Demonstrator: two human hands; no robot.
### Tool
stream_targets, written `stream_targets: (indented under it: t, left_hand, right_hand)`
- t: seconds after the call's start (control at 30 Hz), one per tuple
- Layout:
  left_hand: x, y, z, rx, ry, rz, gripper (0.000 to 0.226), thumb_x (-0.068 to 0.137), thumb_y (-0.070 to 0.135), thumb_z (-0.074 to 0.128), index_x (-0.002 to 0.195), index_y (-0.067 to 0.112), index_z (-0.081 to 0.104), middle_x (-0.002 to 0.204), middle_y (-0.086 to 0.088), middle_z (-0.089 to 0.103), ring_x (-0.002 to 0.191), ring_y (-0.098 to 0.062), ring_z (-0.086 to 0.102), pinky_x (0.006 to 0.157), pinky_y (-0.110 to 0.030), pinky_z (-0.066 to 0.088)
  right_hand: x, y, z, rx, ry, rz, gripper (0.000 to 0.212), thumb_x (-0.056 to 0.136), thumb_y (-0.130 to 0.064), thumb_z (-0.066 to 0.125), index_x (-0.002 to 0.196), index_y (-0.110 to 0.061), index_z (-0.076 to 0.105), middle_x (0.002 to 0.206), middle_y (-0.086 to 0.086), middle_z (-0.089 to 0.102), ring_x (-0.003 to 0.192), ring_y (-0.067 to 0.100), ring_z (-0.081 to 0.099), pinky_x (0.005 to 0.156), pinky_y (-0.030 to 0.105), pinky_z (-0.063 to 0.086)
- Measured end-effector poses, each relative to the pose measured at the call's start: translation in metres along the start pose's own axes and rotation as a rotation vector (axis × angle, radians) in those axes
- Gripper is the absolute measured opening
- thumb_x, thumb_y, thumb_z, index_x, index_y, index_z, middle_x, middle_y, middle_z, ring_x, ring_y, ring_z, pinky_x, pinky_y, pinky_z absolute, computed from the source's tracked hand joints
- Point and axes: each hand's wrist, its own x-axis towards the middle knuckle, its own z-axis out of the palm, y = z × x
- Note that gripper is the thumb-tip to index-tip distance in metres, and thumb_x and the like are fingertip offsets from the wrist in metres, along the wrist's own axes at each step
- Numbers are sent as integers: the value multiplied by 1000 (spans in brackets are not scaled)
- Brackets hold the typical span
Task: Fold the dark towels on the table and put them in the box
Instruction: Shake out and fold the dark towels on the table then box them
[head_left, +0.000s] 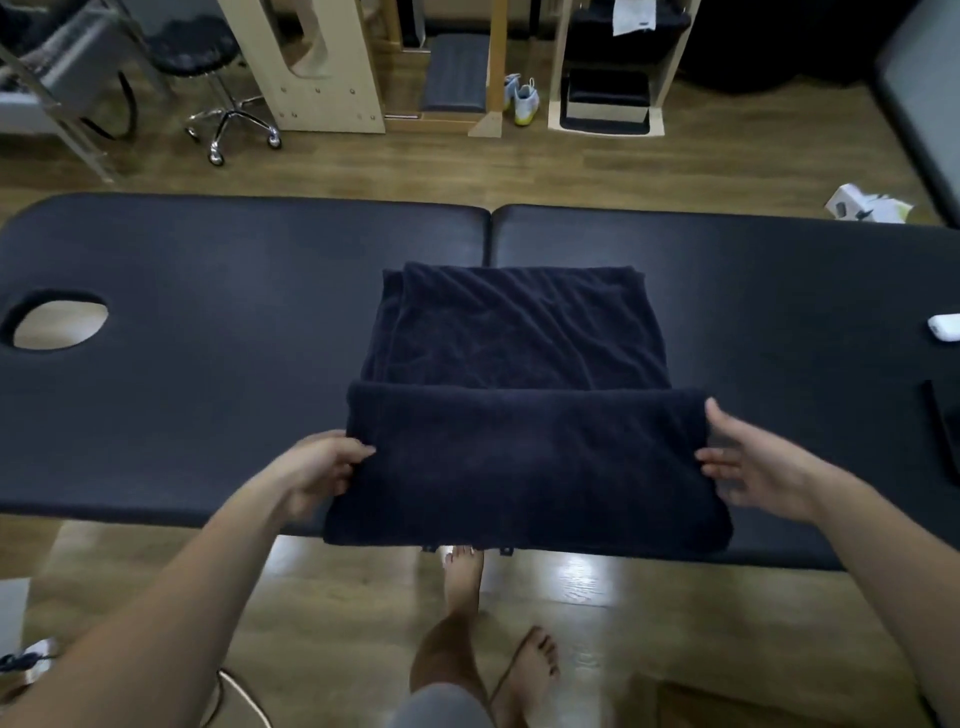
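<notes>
A dark navy towel (519, 395) lies across the middle of the black padded table (208, 364), its near part folded over into a thick band that overhangs the table's front edge. My left hand (322, 467) grips the left end of that folded band, thumb on top. At the band's right end, my right hand (748, 462) touches the towel with spread, nearly straight fingers. No other towel is in sight. A cardboard box corner (727, 701) shows on the floor at the bottom right.
The table has a face hole (57, 325) at the left. A white object (945, 327) and a black flat object (943, 436) lie at the table's right end. My bare feet (462, 582) stand below the table edge. A stool (218, 78), shelves and shoes (522, 101) stand beyond.
</notes>
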Motion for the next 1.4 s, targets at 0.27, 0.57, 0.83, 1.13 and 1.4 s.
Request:
stream_targets:
  t: [0.27, 0.57, 0.83, 1.13, 1.4]
  left_hand:
    - [9, -17, 20, 34, 227, 293, 18, 88, 23, 73, 105, 20, 69, 103, 7, 75, 93, -16, 71, 84, -38, 56]
    - [22, -44, 27, 444, 458, 289, 28, 94, 40, 61, 110, 19, 51, 109, 1, 64, 102, -23, 61, 86, -44, 50]
    - [-1, -67, 103, 1247, 540, 911, 62, 90, 46, 50, 139, 9, 49, 146, -27, 38, 140, -41, 34, 116, -59, 21]
    - [10, -76, 68, 1229, 479, 330, 89, 88, 68, -4, 158, 15, 6, 166, -9, -1, 153, -22, -5, 121, -58, 3]
    - [2, -101, 55, 1679, 202, 778, 96, 69, 55, 74, 149, 16, 38, 156, -14, 36, 144, -35, 33, 112, -59, 29]
  right_hand:
    - [26, 46, 22, -174, 236, -186, 30, 85, -25, 78, 111, -21, 64, 108, -2, 69, 90, 11, 64, 71, 27, 49]
    - [44, 62, 20, -315, 359, -95, 39, 90, -48, 67, 115, -20, 59, 118, 5, 64, 99, 24, 59, 87, 41, 48]
    - [14, 58, 98, -997, 565, -889, 55, 94, -46, 44, 139, -16, 56, 144, 13, 52, 136, 32, 44, 113, 50, 36]
    - [22, 81, 113, -1477, 55, -736, 104, 77, -85, 42, 157, -38, -4, 164, -2, -16, 154, 20, -13, 121, 48, -10]
    - [25, 101, 72, -1574, 390, -724, 93, 39, -14, 96, 126, -14, 65, 125, 15, 65, 113, 39, 63, 96, 50, 48]
